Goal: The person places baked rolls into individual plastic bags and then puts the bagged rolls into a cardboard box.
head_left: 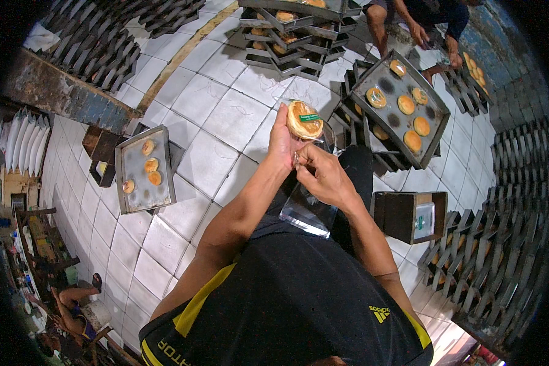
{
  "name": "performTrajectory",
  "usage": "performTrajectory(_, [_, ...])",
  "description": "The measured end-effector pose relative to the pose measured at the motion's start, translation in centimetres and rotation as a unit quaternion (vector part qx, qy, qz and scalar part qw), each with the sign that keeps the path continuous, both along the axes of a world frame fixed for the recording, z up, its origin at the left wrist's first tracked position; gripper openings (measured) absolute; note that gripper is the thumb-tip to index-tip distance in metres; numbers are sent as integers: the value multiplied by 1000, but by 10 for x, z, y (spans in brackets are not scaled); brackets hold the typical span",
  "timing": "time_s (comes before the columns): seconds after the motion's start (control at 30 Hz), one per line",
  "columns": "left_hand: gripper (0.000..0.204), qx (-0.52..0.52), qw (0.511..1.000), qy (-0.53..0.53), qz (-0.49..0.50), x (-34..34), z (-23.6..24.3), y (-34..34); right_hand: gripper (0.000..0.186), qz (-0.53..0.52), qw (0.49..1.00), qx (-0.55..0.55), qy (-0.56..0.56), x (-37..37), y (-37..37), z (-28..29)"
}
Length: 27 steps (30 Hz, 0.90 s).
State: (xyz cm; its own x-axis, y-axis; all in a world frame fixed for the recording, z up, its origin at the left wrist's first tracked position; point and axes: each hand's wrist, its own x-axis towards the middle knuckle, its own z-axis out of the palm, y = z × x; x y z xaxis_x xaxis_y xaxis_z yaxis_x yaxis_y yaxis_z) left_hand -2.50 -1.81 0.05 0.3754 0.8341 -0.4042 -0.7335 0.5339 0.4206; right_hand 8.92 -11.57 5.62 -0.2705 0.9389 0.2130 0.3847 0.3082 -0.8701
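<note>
Counting one wrapped bun in the left hand, four buns on the left tray, six buns on the right top tray.

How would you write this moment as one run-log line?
left hand: holds wrapped bun, green label | right hand: curled just below bun, grip unclear | right-side tray: several buns | left-side tray: fewer buns

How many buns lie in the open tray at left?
4: one bun near the top end, two buns below it, close together, one bun at the left side. None appears hidden.
</note>
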Motion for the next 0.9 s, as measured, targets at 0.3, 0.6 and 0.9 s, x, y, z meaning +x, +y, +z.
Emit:
performTrajectory(0.3, [64, 2, 1000, 7, -1, -1, 0, 0, 11, 5, 1000, -14, 25, 0, -1, 0])
performTrajectory(0.6, [65, 17, 998, -64, 17, -18, -11, 14, 15, 167, 939, -201, 224, 11, -18, 23])
performTrajectory(0.9, [55, -7, 963, -193, -189, -35, 13, -26, 44, -174, 941, 260, -132, 25, -13, 7])
